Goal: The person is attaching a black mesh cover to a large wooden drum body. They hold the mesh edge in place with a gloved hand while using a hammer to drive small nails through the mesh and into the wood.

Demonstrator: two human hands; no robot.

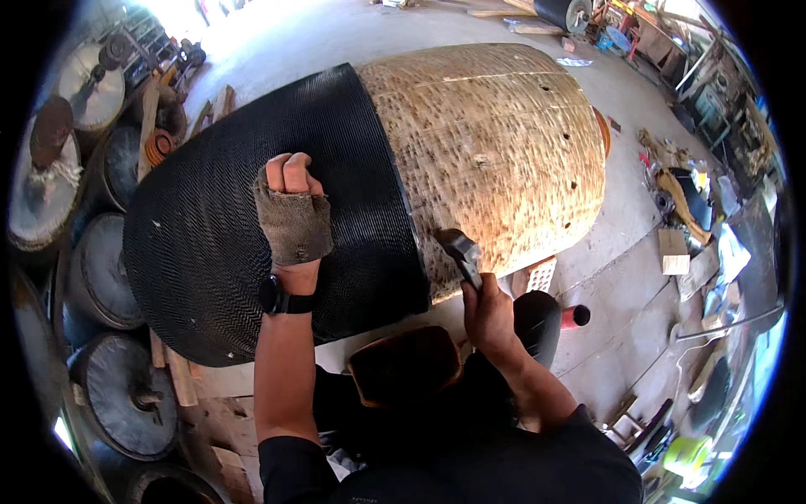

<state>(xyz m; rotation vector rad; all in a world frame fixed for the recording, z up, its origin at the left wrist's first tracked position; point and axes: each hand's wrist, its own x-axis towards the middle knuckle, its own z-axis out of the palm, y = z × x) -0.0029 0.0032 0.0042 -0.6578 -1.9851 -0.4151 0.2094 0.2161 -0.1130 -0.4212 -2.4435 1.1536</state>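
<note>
A large barrel-shaped drum lies on its side in front of me. Its right half is bare pitted wood (495,151), and a black ribbed rubber-like sheet (210,210) wraps the left half. My left hand (294,210), in a worn grey fingerless glove, rests on the black sheet with its fingers curled in; whatever they may hold is hidden. In my right hand (489,317) is a hammer (460,249), gripped by its handle. The hammer head is over the wood, just right of the sheet's edge; I cannot tell whether it touches.
Several round drums or rollers (126,395) crowd the left side. A dark container with a brown rim (405,365) sits by my lap. A red cylinder (575,317) stands right of my knee. Beyond it are a cardboard box (673,250) and scattered clutter on the concrete floor (588,353).
</note>
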